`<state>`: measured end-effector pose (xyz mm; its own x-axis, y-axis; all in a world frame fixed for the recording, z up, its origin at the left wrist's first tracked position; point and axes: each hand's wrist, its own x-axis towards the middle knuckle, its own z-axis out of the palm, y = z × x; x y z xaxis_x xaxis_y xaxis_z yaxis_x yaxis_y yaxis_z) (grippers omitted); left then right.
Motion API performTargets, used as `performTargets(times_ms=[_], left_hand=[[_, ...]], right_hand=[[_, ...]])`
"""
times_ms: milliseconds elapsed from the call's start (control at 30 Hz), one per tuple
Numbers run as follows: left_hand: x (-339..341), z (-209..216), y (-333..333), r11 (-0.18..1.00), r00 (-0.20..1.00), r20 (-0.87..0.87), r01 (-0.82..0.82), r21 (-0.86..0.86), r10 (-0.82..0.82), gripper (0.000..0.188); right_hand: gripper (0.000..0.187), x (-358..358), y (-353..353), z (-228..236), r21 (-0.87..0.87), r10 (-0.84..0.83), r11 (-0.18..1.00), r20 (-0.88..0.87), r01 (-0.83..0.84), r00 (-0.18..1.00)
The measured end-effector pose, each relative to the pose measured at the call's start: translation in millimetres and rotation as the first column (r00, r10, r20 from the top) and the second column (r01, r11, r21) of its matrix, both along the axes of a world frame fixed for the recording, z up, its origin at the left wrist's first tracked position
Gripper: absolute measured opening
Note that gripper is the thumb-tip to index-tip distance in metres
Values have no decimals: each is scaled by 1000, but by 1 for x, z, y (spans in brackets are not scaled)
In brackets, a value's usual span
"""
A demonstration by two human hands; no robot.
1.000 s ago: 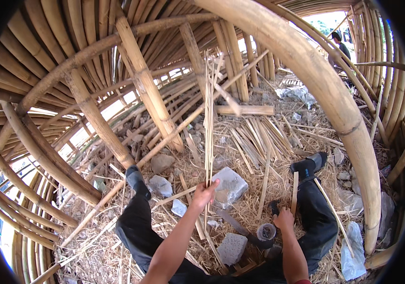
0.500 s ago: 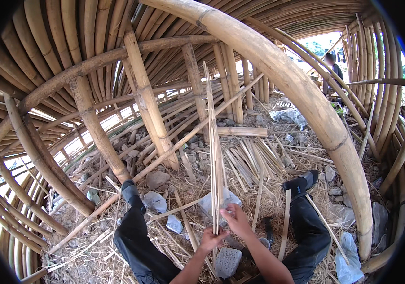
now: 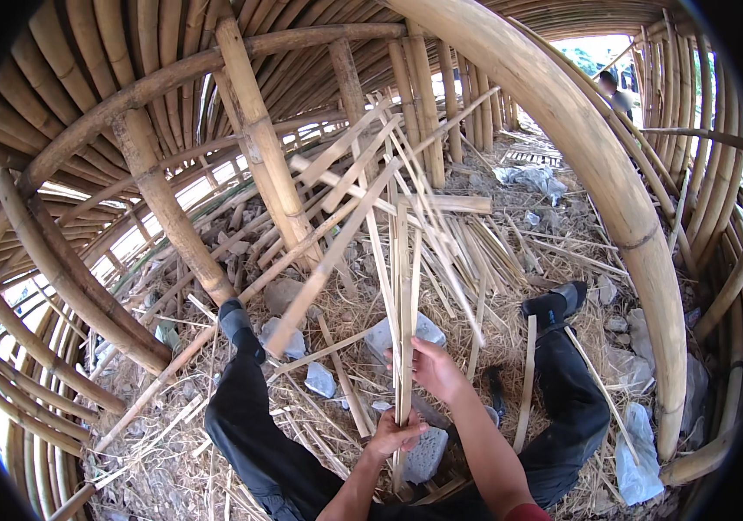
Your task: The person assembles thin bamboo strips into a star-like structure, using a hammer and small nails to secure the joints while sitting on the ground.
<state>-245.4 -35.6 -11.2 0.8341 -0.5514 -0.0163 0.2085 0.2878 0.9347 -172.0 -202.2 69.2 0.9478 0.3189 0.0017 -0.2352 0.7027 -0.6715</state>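
Between my legs I hold a sheaf of long, thin, pale bamboo strips point(image 3: 403, 321), pointing up and away from me. My left hand point(image 3: 393, 434) is closed around their near end. A little farther up, my right hand point(image 3: 438, 372) grips the strips at their right side, fingers partly hidden behind them. Past my hands the sheaf spreads out, and several wider slats point(image 3: 326, 269) cross at steep angles over its far end, some smeared by motion. Whether those slats are loose or joined to the sheaf I cannot tell. Under the strips lies a pale grey stone point(image 3: 428, 328).
Another grey block point(image 3: 424, 456) sits beside my left hand. More split strips point(image 3: 497, 260) lie piled beyond on straw-littered ground. A thick curved bamboo pole point(image 3: 593, 165) arches over the right side; bamboo posts point(image 3: 263, 148) stand ahead. A plastic bag point(image 3: 639, 464) lies at right. A person point(image 3: 616, 91) is far off.
The narrow upright sheaf has fanned out at its far end, with slats swinging out to left and right. My right hand has shifted slightly right and up along the strips.
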Motion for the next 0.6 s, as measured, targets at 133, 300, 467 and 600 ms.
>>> performTargets(times_ms=[133,300,467,600], left_hand=[[-7,-2,0,971,979,-54,189,-148,-199,23],[-6,0,-7,964,919,-292,241,-109,-263,27],[-2,-1,-23,956,973,-224,113,269,-52,34],[3,-3,-26,976,955,-294,21,218,45,26]], right_hand=[[40,4,0,7,-34,-78,996,9,79,997],[29,16,2,-30,-239,-323,912,82,334,943],[28,32,-7,-62,-608,-471,548,344,575,812],[32,30,-4,-45,-715,-512,310,429,626,744]])
